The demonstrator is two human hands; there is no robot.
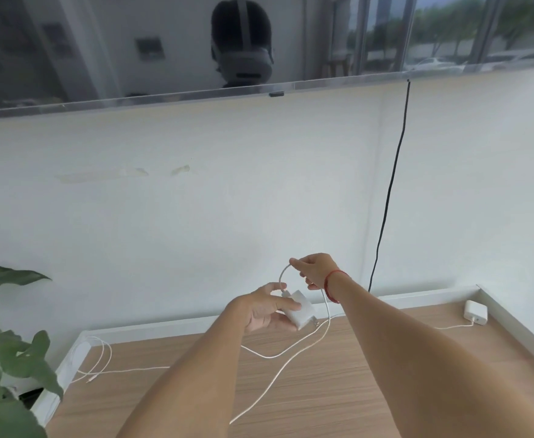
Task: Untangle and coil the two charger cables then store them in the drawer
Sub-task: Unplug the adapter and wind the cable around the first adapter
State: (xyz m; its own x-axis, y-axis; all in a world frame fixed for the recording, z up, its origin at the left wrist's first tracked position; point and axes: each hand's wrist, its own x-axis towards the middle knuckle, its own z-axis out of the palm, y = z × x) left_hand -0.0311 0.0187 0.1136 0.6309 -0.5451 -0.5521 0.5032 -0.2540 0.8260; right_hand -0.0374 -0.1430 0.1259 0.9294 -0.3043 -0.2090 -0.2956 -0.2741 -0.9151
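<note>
Fingers on my left hand (267,306) clamp the white charger brick (300,309) at centre frame, held up above the tabletop (338,390). Fingers on my right hand (314,270) pinch its cable (283,273) just above, forming the first small loop off the brick. Rest of that cable droops down to the wood and runs toward lower centre, slack. Second charger (475,312) sits at the right edge of the tabletop, well apart, its cable (450,327) going left behind my right forearm; white cable loops (101,358) at lower left, can't tell whose they are. Whether the two still cross is hidden by my arms.

Step looks like early coiling on the first one. To do it well: keep loops even, feed slack through the right pinch, don't kink at the brick's strain relief, lift clear of the other cable. Drawer not in view.
</note>
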